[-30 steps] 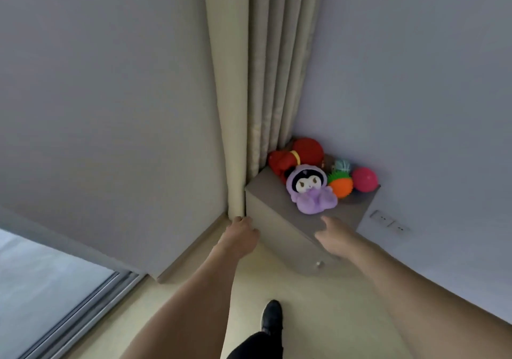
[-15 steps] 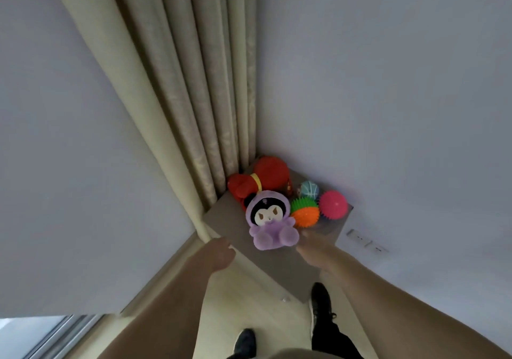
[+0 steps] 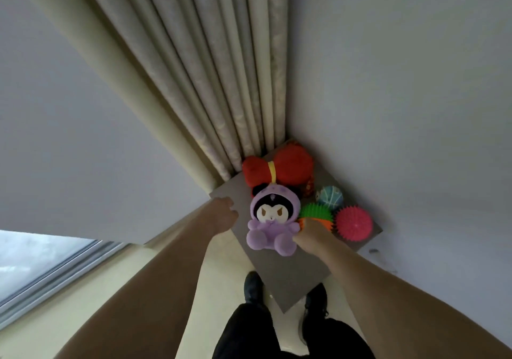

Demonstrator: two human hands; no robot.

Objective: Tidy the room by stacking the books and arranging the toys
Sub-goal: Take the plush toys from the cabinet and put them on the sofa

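Observation:
A purple plush doll [image 3: 273,220] sits upright on the grey cabinet top [image 3: 291,272]. Behind it lies a red plush bow [image 3: 279,169] against the curtain. To the doll's right are a green-and-orange spiky ball [image 3: 315,212], a pink spiky ball [image 3: 354,223] and a teal ball [image 3: 329,196]. My left hand [image 3: 223,213] hovers at the cabinet's left edge beside the doll, fingers loosely curled, holding nothing. My right hand [image 3: 310,236] touches the doll's right side, between it and the spiky ball. Its fingertips are blurred. No books are in view.
The cabinet stands in a corner between a beige curtain [image 3: 221,95] and a white wall [image 3: 401,109]. A wall socket [image 3: 374,251] sits just right of it. My shoes [image 3: 253,286] are on the pale floor at the cabinet's front. A window [image 3: 41,264] is at lower left.
I have stepped closer and now look down onto the cabinet. Both hands have risen from the cabinet's front to either side of the purple doll, the right one now touching it.

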